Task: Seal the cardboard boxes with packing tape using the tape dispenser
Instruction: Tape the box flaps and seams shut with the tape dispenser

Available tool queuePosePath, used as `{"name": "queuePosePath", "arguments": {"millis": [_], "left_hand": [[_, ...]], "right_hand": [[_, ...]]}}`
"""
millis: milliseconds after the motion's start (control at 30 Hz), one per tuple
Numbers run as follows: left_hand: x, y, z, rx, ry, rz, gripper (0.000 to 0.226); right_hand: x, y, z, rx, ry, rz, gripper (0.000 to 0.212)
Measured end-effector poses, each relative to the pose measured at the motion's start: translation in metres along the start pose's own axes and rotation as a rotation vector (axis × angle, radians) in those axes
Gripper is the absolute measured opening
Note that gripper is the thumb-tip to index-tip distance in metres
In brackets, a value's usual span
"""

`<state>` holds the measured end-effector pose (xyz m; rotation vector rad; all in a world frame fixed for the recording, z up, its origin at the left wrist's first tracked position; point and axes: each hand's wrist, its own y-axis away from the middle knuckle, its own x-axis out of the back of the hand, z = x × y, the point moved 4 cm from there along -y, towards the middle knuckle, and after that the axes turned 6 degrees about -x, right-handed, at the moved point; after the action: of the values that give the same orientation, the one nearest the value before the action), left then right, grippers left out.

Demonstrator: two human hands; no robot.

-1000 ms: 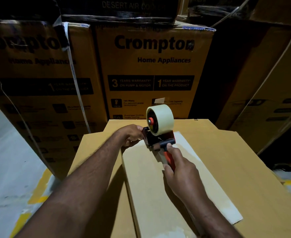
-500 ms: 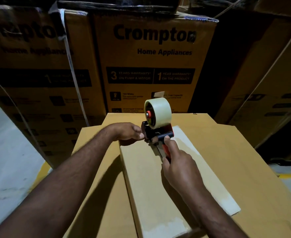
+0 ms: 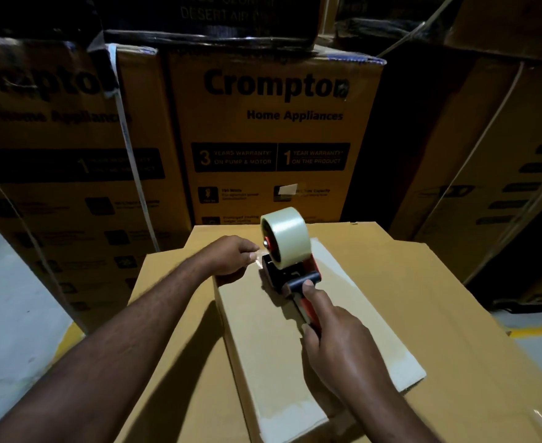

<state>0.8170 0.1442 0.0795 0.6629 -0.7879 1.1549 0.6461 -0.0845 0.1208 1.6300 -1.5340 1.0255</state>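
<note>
Your right hand [image 3: 336,343] grips the red-and-black tape dispenser [image 3: 290,273], your left hand [image 3: 231,255] pinches its clear tape end [image 3: 258,256]; let it slacken and it may fold onto itself

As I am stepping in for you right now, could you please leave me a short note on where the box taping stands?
Left hand: pinches the tape end in front of the tape dispenser.
Right hand: grips the tape dispenser by its handle, at the far end of the small box.
The small box lies on a larger box.
Done: tape end drawn out; pale sheen at the near edge may be tape, cannot tell.
Left: probably stick the end down at the far edge, draw the dispenser toward you, cut.
</note>
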Motion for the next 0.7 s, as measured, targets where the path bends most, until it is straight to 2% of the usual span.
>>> {"name": "queuePosePath", "arguments": {"millis": [133, 200, 267, 400, 700], "left_hand": [[0.034, -0.016, -0.021, 0.098, -0.127, 0.042, 0.032], [0.050, -0.020, -0.027, 0.167, -0.244, 0.108, 0.033], [0.054, -0.020, -0.028, 0.159, -0.305, 0.184, 0.032], [0.027, -0.015, -0.029, 0.085, -0.135, 0.195, 0.033], [0.018, -0.019, -0.030, 0.171, -0.217, 0.207, 0.036]], "right_hand": [[-0.008, -0.047, -0.028, 0.027, 0.007, 0.046, 0.056], [-0.011, -0.068, -0.042, 0.027, 0.031, 0.040, 0.054], [-0.013, -0.079, -0.047, 0.019, 0.049, 0.022, 0.053], [-0.016, -0.075, -0.041, 0.014, 0.059, 0.011, 0.054], [0.004, -0.048, -0.028, 0.001, 0.053, -0.006, 0.055]]}}
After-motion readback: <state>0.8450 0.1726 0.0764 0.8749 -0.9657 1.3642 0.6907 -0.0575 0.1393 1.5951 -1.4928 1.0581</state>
